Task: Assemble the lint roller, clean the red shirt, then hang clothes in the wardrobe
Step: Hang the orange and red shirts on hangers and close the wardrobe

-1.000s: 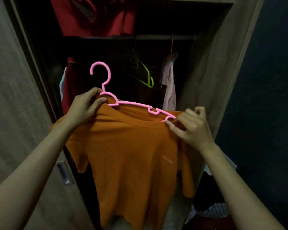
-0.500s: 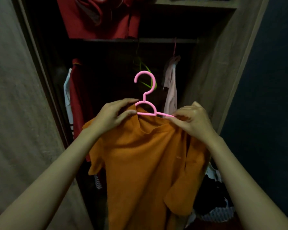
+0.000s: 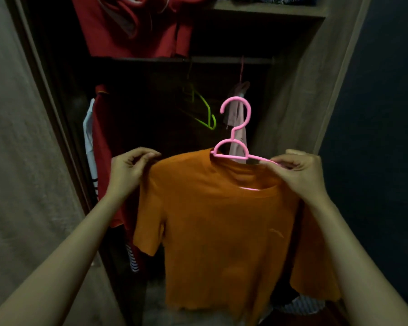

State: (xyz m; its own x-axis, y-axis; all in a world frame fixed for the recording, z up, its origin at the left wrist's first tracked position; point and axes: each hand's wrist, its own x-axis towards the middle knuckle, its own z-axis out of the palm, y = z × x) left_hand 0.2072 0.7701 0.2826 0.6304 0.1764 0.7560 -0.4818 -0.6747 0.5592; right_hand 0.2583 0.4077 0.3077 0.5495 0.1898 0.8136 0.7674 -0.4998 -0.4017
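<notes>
Two hands have just drawn apart, and the orange T-shirt [image 3: 222,220], bunched up half a second ago, now hangs spread flat on the pink hanger [image 3: 232,135] toward the right side of the wardrobe [image 3: 292,102], ready, I'd say, to go up on the rail [image 3: 222,59] above. Now the left hand [image 3: 130,170] pinches the shirt's shoulder, fingers curled on the cloth. The right hand [image 3: 302,172] has its fingers closed on the hanger's right arm at the collar, the hook standing free between them.
</notes>
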